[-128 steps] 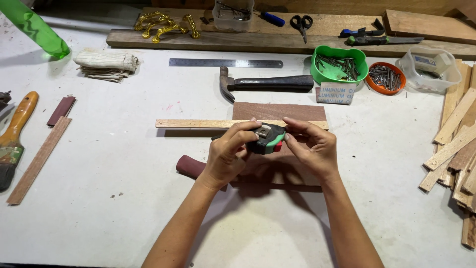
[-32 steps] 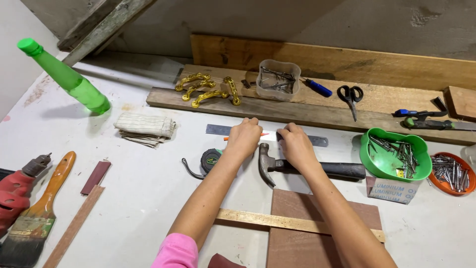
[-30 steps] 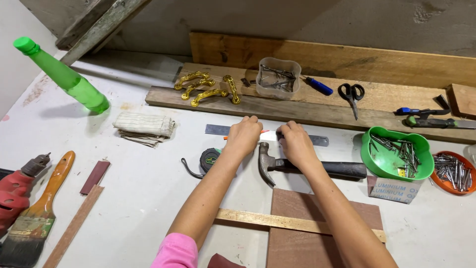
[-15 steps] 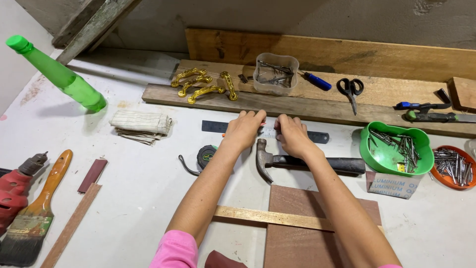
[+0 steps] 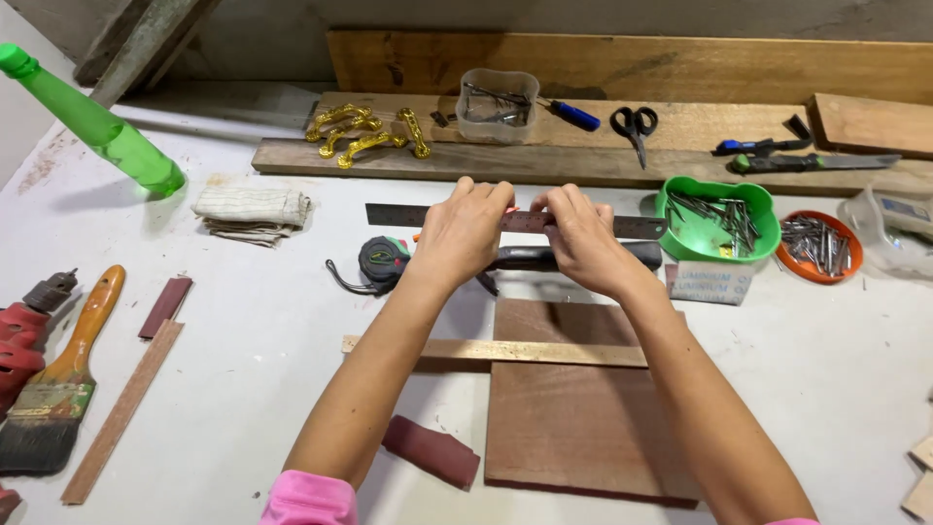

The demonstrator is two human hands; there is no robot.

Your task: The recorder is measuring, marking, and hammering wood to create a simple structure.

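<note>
My left hand [image 5: 465, 231] and my right hand [image 5: 576, 233] both grip a long grey metal ruler [image 5: 394, 214] and hold it just above the table. An orange pencil tip shows by my left fingers. A dark tape measure [image 5: 381, 261] lies left of my left hand. Under my hands lies a hammer with a black handle [image 5: 530, 258], mostly hidden. Nearer to me a thin light wooden strip [image 5: 525, 352] lies across a brown wooden board [image 5: 578, 418].
A green bottle [image 5: 107, 136], folded cloth [image 5: 251, 210], paintbrush [image 5: 60, 379] and red drill [image 5: 19, 335] sit at left. A green bowl of nails [image 5: 717, 219], orange lid of nails [image 5: 816, 248], scissors [image 5: 634, 124], brass handles [image 5: 364, 136] and planks lie at the back.
The tape measure, held earlier over the strip, now lies on the table. Both hands reached to the ruler at the back and have lifted it toward me.
</note>
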